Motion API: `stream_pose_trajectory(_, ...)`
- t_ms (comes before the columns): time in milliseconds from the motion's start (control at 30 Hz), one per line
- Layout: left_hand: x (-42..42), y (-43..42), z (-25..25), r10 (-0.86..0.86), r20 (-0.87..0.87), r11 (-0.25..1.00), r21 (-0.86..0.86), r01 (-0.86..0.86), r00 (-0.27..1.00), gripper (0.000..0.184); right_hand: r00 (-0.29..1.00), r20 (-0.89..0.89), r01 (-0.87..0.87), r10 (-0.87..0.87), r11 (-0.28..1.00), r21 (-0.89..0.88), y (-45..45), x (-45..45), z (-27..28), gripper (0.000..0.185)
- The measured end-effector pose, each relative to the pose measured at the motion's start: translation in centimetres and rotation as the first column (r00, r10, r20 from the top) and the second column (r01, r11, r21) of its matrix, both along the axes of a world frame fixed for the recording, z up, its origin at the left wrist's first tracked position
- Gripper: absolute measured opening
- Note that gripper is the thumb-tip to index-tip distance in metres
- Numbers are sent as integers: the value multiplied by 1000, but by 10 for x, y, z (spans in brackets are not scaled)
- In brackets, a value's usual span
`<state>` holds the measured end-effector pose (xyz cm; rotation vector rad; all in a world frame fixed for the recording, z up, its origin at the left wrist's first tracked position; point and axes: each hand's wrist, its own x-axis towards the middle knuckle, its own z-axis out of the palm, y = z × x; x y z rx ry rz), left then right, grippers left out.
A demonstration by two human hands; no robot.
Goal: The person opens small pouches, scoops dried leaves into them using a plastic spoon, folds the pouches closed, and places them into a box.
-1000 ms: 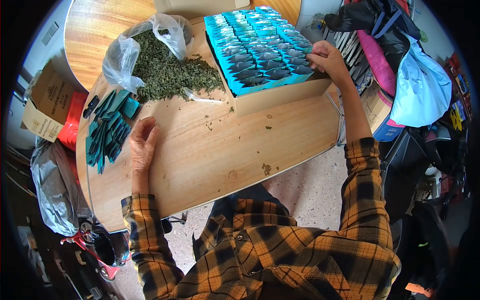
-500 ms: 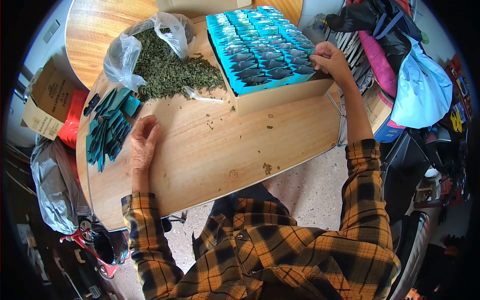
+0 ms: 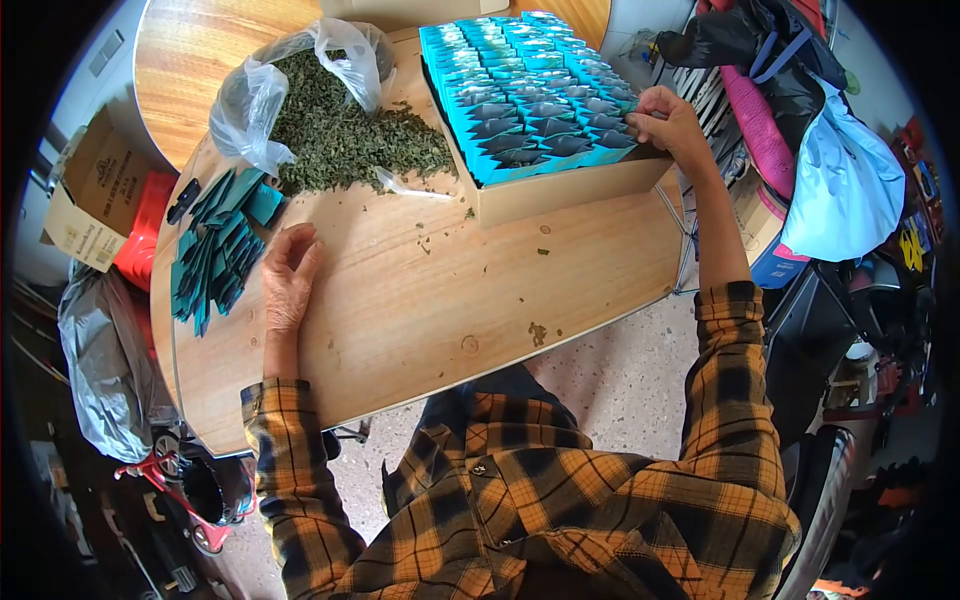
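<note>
Left hand point(image 3: 290, 270) loosely curled beside the loose packets point(image 3: 215, 260), right hand point(image 3: 668, 124) outstretched at the boxed packets point(image 3: 530, 95), grip unclear.

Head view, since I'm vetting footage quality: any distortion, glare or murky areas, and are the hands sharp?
Head view: black curved borders, fisheye-like distortion; pale glints on the teal packets and clear plastic bag; deep shadow at lower left; left hand and right hand both reasonably sharp.

A cluttered room, apparently in a home, surrounds a wooden table point(image 3: 400, 300): a red wheeled frame point(image 3: 172, 487) and printed cardboard carton point(image 3: 88, 242) sit left of the table, a light-blue bag point(image 3: 845, 190) bulges right of it, speckled flooring point(image 3: 640, 350) shows below.
</note>
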<state>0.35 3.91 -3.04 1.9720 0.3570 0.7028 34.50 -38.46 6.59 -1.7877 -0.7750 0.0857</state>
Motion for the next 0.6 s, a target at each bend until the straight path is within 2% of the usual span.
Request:
stream_pose_trajectory(367,0,-2,1,11,1,1000,-6,-11,1000,27,1000,5,9,-9,1000,9,-4,-6,4,21)
stream_pose_trajectory(467,0,-4,2,19,0,1000,16,-19,1000,26,989,82,129,-125,991,-41,-15,-10,10,21)
stream_pose_trajectory(500,0,-4,4,35,-4,999,8,-35,999,26,982,91,165,-164,986,5,-21,-9,10,20)
stream_pose_trajectory(533,-1,-5,6,39,-15,997,73,-38,999,24,975,98,195,-199,979,50,-20,-15,15,20)
stream_pose_trajectory(567,-1,-7,8,49,-28,990,136,-45,998,23,935,205,294,-288,956,2,-25,-25,25,17)
stream_pose_trajectory(600,-1,-9,9,58,-1,994,90,-58,998,21,939,187,278,-288,958,76,-25,-34,31,16)
